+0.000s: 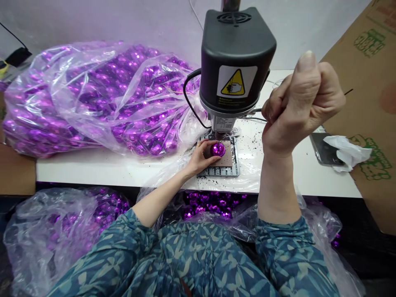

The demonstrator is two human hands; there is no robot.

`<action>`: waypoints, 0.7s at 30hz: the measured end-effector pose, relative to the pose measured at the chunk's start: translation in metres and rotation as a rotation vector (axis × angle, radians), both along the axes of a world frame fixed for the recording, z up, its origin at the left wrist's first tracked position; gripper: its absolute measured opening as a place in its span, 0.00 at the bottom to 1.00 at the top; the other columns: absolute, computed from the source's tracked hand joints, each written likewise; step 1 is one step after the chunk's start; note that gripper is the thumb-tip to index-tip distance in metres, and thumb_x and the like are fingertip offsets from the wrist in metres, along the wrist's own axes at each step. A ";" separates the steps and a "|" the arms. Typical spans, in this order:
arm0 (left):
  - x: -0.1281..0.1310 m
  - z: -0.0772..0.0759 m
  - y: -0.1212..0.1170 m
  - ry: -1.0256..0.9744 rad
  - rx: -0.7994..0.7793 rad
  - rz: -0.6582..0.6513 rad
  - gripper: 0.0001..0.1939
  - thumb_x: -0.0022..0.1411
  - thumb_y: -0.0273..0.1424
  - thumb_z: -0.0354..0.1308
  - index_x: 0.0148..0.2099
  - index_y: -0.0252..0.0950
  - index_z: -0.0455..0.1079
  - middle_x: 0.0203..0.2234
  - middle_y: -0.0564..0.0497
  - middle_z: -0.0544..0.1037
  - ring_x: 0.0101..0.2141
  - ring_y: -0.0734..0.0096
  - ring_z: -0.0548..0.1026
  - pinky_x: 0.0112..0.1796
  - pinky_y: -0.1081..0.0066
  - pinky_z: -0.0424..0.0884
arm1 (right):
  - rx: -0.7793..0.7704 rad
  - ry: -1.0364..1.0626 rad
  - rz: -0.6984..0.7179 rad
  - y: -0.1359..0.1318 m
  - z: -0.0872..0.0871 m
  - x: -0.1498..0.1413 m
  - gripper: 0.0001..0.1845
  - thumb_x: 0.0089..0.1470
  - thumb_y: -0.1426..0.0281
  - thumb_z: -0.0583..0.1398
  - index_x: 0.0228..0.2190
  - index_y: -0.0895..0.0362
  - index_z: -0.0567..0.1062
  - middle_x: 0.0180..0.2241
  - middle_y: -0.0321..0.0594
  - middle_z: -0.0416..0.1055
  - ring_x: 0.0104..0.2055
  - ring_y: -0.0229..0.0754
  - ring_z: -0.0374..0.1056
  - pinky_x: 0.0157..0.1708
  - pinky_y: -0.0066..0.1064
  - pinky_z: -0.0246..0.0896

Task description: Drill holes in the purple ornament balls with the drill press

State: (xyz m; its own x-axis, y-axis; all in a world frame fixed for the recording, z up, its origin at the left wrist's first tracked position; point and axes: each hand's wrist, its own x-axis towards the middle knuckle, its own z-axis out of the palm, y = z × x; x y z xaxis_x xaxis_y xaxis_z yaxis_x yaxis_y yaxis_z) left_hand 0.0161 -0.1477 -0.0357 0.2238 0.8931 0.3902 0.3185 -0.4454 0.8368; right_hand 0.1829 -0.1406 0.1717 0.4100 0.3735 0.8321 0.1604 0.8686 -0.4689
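Note:
My left hand [201,156] grips a shiny purple faceted ball [218,149] and holds it on a brown pad [225,159] under the spindle of a small black bench drill [236,57]. My right hand [298,105] is raised to the right of the drill head, closed in a fist around a thin dark lever [348,92] whose tip sticks out past my knuckles.
A big clear bag of purple balls [93,99] lies on the white table [93,167] at left. More bagged balls [210,202] sit below the table edge. A phone [323,150] with crumpled tissue [349,152] lies right, beside a cardboard box [368,82]. Dark shavings dot the table.

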 end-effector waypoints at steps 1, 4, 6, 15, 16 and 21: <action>0.001 -0.001 0.000 -0.035 -0.006 -0.031 0.30 0.59 0.43 0.74 0.59 0.39 0.73 0.54 0.41 0.79 0.58 0.51 0.76 0.59 0.50 0.73 | 0.006 0.004 0.004 -0.001 0.000 0.000 0.25 0.63 0.58 0.57 0.21 0.55 0.53 0.13 0.24 0.50 0.14 0.23 0.48 0.17 0.22 0.42; 0.004 -0.002 0.001 -0.118 -0.044 -0.120 0.31 0.61 0.45 0.71 0.60 0.37 0.70 0.54 0.39 0.80 0.53 0.55 0.80 0.56 0.52 0.77 | 0.032 0.027 0.014 -0.004 -0.002 -0.002 0.26 0.62 0.59 0.59 0.20 0.54 0.53 0.13 0.25 0.49 0.14 0.25 0.48 0.17 0.25 0.41; 0.004 -0.001 0.001 -0.135 -0.059 -0.137 0.31 0.61 0.46 0.71 0.60 0.36 0.69 0.54 0.39 0.80 0.53 0.55 0.81 0.55 0.53 0.78 | 0.043 0.040 -0.002 -0.009 -0.007 -0.003 0.28 0.62 0.58 0.60 0.20 0.54 0.52 0.13 0.25 0.48 0.13 0.26 0.47 0.16 0.27 0.41; 0.003 -0.005 0.000 -0.143 -0.050 -0.124 0.32 0.61 0.48 0.71 0.60 0.36 0.69 0.54 0.40 0.79 0.54 0.55 0.80 0.57 0.54 0.77 | 0.131 0.054 -0.021 -0.017 -0.034 -0.004 0.28 0.63 0.64 0.58 0.21 0.56 0.47 0.15 0.28 0.38 0.14 0.24 0.44 0.17 0.23 0.41; 0.003 -0.005 0.000 -0.141 -0.054 -0.115 0.32 0.61 0.48 0.71 0.59 0.37 0.69 0.54 0.40 0.78 0.54 0.55 0.79 0.57 0.54 0.77 | 0.181 0.059 -0.006 -0.014 -0.037 -0.003 0.27 0.63 0.67 0.58 0.21 0.57 0.47 0.15 0.28 0.38 0.14 0.23 0.44 0.18 0.22 0.41; 0.003 -0.006 0.000 -0.132 -0.066 -0.109 0.31 0.61 0.46 0.72 0.59 0.37 0.69 0.55 0.41 0.78 0.54 0.55 0.79 0.57 0.54 0.77 | 0.322 0.045 -0.021 -0.005 -0.050 0.000 0.24 0.61 0.72 0.57 0.21 0.57 0.48 0.15 0.28 0.39 0.14 0.23 0.43 0.18 0.22 0.42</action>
